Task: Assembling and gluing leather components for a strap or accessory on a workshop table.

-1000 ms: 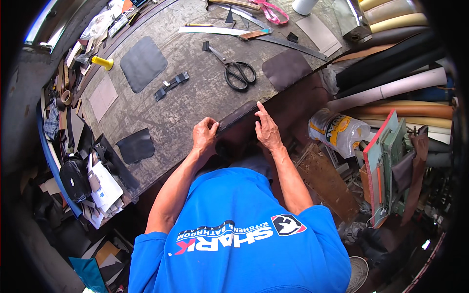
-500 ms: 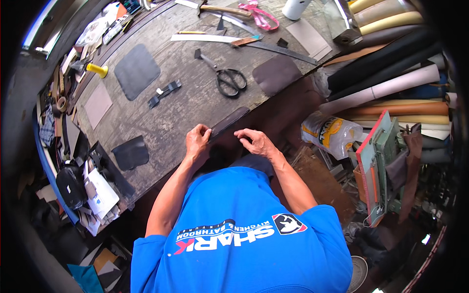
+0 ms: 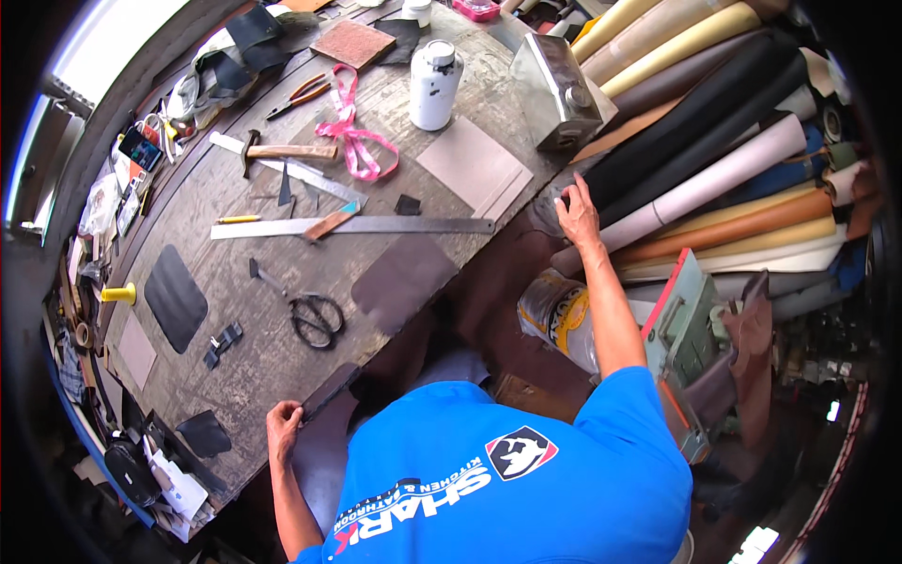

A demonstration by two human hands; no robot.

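My left hand [image 3: 283,428] is at the front edge of the workbench [image 3: 225,381], fingers pinched at the end of a narrow dark leather strip [image 3: 329,393] lying along that edge. Over on the right, my right hand [image 3: 578,214] is stretched out past the bench edge with its fingers apart, holding nothing. It is near the ends of the rolled material, just below a metal tin [image 3: 556,94]. A dark brown leather piece [image 3: 404,282] and black-handled scissors [image 3: 317,320] lie on the bench between my hands.
A steel ruler [image 3: 413,227], a hammer [image 3: 291,151], a pink tape [image 3: 357,150] and a white bottle [image 3: 436,86] occupy the far part of the bench. Rolls of material [image 3: 705,179] are stacked at the right, above a clear plastic container [image 3: 559,315] and a green metal machine [image 3: 691,329].
My right hand has left the strip's side and reached far out to the right, opening. My left hand stays at the strip. The view has swung right, showing more of the bench's far end.
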